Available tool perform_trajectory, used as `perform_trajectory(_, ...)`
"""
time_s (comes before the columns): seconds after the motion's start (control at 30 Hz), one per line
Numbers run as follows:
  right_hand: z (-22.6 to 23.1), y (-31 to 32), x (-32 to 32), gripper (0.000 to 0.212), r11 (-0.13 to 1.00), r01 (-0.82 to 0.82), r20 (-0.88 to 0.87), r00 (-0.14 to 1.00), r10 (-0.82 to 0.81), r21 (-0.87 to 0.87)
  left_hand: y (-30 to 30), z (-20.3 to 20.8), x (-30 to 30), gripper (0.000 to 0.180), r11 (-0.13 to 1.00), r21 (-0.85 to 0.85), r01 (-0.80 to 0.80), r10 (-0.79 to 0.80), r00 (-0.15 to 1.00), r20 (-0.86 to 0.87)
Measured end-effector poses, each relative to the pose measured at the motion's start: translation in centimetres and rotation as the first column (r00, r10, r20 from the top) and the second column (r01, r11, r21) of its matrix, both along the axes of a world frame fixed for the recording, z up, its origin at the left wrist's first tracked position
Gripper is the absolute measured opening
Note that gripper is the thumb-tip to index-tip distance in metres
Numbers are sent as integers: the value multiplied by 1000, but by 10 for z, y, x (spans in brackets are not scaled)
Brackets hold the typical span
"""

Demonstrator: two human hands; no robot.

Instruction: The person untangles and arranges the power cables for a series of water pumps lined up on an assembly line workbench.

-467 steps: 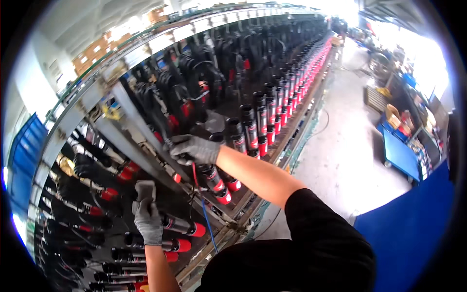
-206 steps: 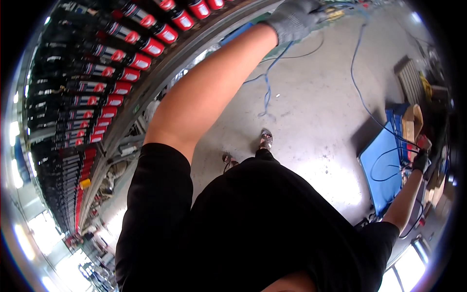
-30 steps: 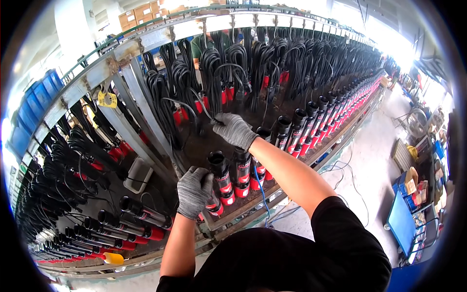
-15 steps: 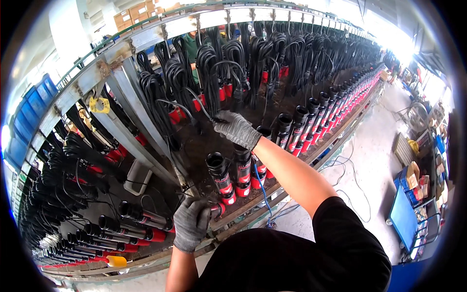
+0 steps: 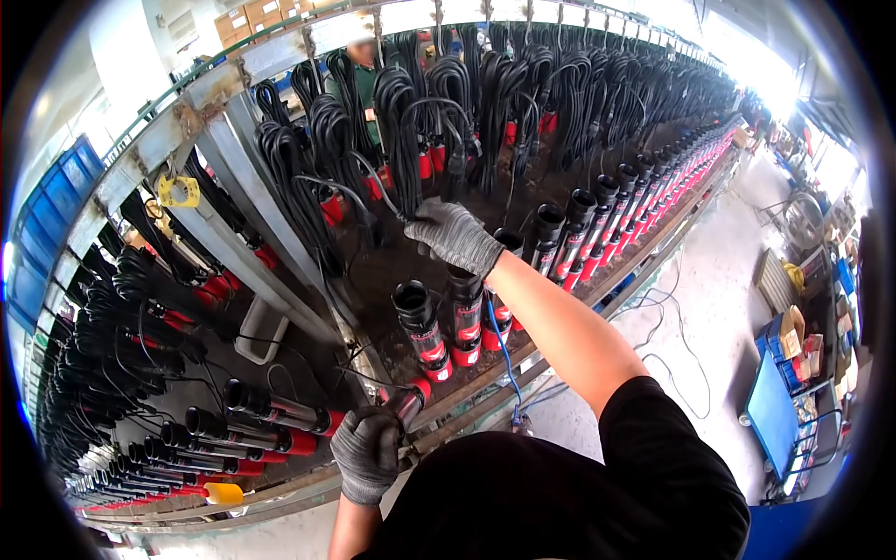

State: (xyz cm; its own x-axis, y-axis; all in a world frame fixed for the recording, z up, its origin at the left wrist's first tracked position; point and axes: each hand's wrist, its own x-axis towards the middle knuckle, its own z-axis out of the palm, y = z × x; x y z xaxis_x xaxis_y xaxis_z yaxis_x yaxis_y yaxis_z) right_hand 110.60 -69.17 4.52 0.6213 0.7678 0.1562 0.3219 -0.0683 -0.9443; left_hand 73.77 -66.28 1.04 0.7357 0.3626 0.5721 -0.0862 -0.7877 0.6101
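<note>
My left hand (image 5: 367, 455), in a grey knit glove, is closed around a tilted metal cylinder (image 5: 407, 403) with a red end, at the rack's front edge. The glove hides much of its body. Farther forward, my right hand (image 5: 455, 239), gloved alike, has its fingers curled at the lower end of a hanging black cable (image 5: 396, 140) and seems to pinch it; the fingertips are partly hidden. Just nearer than that hand, upright cylinders with black open tops and red bases stand in a row, the closest being a black-and-red cylinder (image 5: 423, 331).
Bundled black cables hang from a metal rail (image 5: 401, 19). Left of a slanted metal post (image 5: 266, 215), more cylinders (image 5: 280, 411) lean in a row. A yellow tag (image 5: 178, 190) hangs there. A blue hose (image 5: 504, 350) crosses the front edge. A person (image 5: 362, 79) stands behind the cables.
My left hand has moved slightly down, bringing the tilted cylinder more into view. The right hand stays near the cable's lower end. The view has shifted a little, and the person behind shows more.
</note>
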Motion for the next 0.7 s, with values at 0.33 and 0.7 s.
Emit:
perform_trajectory(0.33,12,-6,-11,20,999,2,-19,1000,-1,48,-2,-1,2,10,998,37,-54,54,999,3)
perform_trajectory(0.7,-5,4,-5,22,996,-28,123,992,17,84,-10,0,4,11,996,-1,-86,86,996,13)
